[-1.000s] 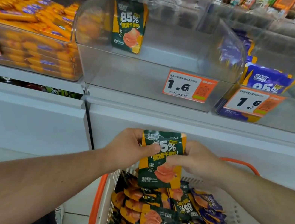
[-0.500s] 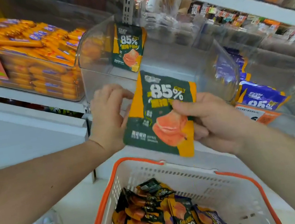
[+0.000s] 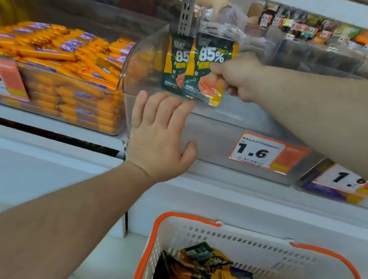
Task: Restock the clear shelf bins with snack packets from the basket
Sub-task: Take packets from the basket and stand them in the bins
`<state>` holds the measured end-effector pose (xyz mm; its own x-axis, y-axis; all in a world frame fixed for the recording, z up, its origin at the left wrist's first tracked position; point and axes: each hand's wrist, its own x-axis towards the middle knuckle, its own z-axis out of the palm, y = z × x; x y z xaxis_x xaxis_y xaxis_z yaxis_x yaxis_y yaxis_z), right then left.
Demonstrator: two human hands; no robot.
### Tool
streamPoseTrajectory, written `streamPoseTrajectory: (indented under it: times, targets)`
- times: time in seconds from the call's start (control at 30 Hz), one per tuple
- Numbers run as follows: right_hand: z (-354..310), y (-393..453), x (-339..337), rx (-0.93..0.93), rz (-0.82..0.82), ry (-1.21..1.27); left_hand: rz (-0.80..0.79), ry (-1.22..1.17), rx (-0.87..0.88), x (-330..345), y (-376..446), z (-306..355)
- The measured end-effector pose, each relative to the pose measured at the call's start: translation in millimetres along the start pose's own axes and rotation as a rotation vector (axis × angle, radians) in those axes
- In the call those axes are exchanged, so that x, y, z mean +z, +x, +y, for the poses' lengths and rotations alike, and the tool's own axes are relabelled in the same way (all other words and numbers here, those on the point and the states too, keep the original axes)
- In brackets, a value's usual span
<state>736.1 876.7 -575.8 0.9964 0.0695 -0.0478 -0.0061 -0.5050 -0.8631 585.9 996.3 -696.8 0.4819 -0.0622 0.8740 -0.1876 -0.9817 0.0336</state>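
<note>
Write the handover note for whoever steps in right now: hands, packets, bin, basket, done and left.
Right hand: pinches a green-and-orange 85% snack packet by its lower edge, holding it inside the clear bin, beside the one packet already standing there.
Left hand: open, fingers flat against the bin's front wall, holding nothing.
Basket: below, white with orange rim, with many packets inside.
Done: one packet in the bin, a second nearly placed.
Left: release this packet, then move the rest of the basket's packets into the bins; this bin is mostly unfilled.
</note>
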Motion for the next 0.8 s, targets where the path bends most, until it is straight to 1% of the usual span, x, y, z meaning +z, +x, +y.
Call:
streamPoseTrajectory:
  times: [0.07, 0.17, 0.37, 0.5, 0.63, 0.7, 0.8]
  targets:
    - [-1, 15, 15, -0.053, 0.024, -0.079, 0.018, 0.012, 0.013, 3, 0, -1]
    - [2, 33, 35, -0.11, 0.013, -0.161, 0.032, 0.025, 0.011, 7, -2, -2]
    - [5, 54, 63, -0.17, 0.0, -0.145, 0.043, 0.014, 0.001, 9, -1, -1]
    - [8, 56, 62, -0.164, 0.037, -0.198, 0.054, 0.017, -0.01, 11, -2, -1]
    - [9, 51, 55, -0.2, 0.005, -0.237, 0.054, 0.017, -0.013, 12, -2, 1]
    - [8, 50, 52, -0.186, -0.007, -0.244, 0.05, 0.017, -0.017, 12, -2, 0]
    - [4, 44, 51, -0.196, 0.012, -0.254, 0.042, 0.022, -0.016, 11, -2, 0]
